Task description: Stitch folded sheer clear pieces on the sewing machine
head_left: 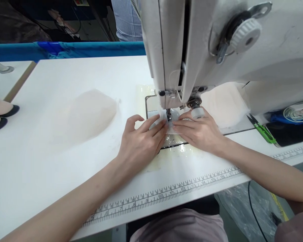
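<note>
hands — left hand, right hand — pressing sheer fabric piece under presser foot.

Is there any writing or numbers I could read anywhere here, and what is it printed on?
Ruler strip printed along the front edge of the white table: numbers at each mark; "10" and "20" read fairly clearly, the other numbers are too small and blurred to be sure of.
Second ruler strip at the right: marks show, numbers unreadable.
Sewing machine: no brand or label visible.
Nothing else carries readable text.
</note>
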Available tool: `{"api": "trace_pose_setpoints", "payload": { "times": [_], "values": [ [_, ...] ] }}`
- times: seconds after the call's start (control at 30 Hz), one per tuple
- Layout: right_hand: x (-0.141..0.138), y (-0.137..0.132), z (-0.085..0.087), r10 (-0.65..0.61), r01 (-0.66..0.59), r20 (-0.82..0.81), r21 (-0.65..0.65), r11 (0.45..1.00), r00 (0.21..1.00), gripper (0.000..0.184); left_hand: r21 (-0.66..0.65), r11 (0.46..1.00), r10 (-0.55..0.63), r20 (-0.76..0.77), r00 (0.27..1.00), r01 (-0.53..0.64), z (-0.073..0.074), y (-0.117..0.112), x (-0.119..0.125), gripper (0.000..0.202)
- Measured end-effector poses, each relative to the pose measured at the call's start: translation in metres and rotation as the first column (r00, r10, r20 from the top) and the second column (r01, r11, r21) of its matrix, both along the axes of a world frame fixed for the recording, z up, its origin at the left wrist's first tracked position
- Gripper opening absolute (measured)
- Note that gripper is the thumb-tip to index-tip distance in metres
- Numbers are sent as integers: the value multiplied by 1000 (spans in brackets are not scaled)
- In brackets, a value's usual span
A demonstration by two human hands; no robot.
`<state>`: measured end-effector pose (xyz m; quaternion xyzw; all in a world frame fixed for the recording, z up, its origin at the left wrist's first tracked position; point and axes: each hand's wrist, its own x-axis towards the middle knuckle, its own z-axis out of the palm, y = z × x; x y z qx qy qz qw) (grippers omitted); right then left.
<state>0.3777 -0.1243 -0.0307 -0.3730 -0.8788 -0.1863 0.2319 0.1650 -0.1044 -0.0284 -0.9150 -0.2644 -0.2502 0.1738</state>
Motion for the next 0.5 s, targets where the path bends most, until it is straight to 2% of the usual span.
{"api": "trace_pose_setpoints", "payload": {
  "times": [0.27,0.5],
  "values": [
    [0,3,1,0,0,-8,27,1000,1000,17,-35,999,2,7,1000,-2,-1,4,0,18],
    [0,5,-1,-53,53,37,-14,998,998,20,-69,997,25,-19,1000,-26,-1,8,0,21]
  ]
}}
